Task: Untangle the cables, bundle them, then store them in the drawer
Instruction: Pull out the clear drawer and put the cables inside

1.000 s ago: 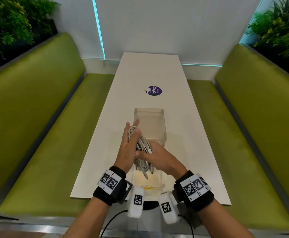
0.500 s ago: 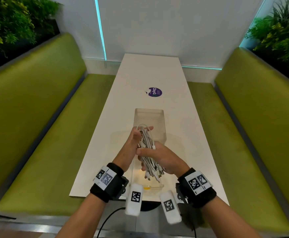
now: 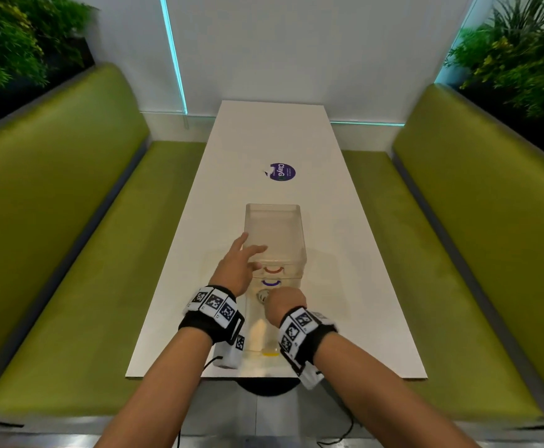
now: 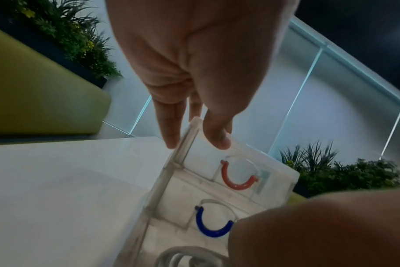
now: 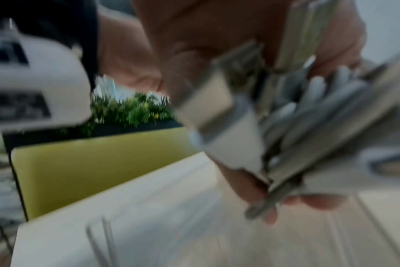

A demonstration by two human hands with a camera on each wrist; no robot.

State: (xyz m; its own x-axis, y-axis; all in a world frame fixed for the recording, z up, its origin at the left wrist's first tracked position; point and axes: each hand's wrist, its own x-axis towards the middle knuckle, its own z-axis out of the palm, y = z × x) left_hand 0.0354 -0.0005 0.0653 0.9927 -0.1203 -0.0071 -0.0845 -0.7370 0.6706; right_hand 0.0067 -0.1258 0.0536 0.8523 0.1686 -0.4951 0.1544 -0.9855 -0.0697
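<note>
A clear plastic drawer unit [image 3: 275, 221] stands on the white table [image 3: 345, 270]. It has a red handle [image 4: 237, 178] above a blue handle [image 4: 213, 225]. Its bottom drawer [image 3: 259, 337] is pulled out toward me, with a yellow handle [image 3: 270, 352] at its front. My right hand [image 3: 285, 302] grips the bundle of white cables [image 5: 308, 112] low inside that drawer; only a loop of cable [image 3: 262, 296] shows past my knuckles. My left hand [image 3: 248, 250] is open, its straight fingers [image 4: 171, 137] touching the unit's top left front corner.
A purple round sticker [image 3: 282, 172] lies on the table beyond the unit. Green benches [image 3: 70, 253] run along both sides of the table. Plants [image 3: 522, 50] stand behind the bench backs, and a white wall closes the far end.
Both hands held the bundle above the drawer before. My left hand has let go and moved forward to the unit's top. My right hand has lowered the bundle into the open drawer.
</note>
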